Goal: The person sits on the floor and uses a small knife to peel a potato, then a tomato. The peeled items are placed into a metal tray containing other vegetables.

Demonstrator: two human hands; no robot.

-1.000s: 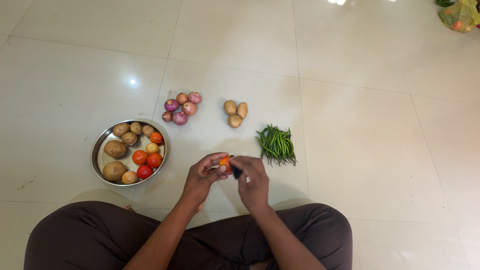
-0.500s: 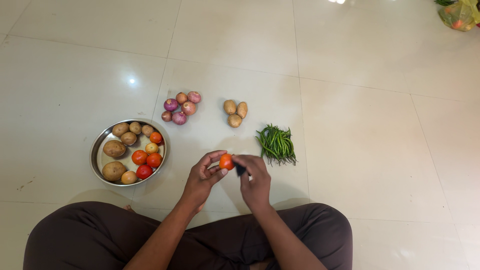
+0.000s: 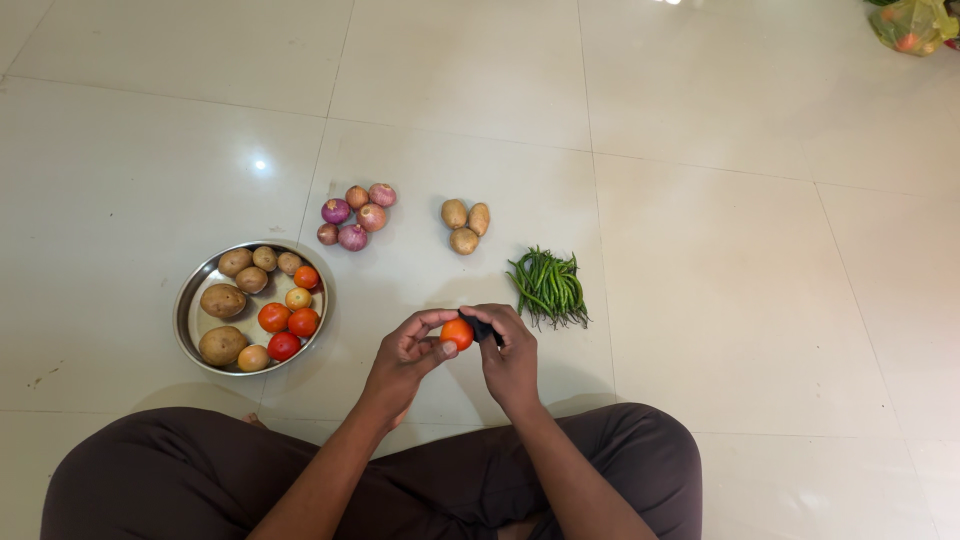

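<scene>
Hands (image 3: 462,352) hold tomato (image 3: 457,333) over glossy tiled floor (image 3: 720,200).

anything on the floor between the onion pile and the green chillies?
Yes: in the head view, three small potatoes lie between the onions and the green chillies, touching neither pile.

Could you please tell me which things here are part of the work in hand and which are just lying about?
In hand: tomato, left hand, right hand, dark tool.
Lying about: bowl, onions, potatoes, green chillies, bag.
</scene>
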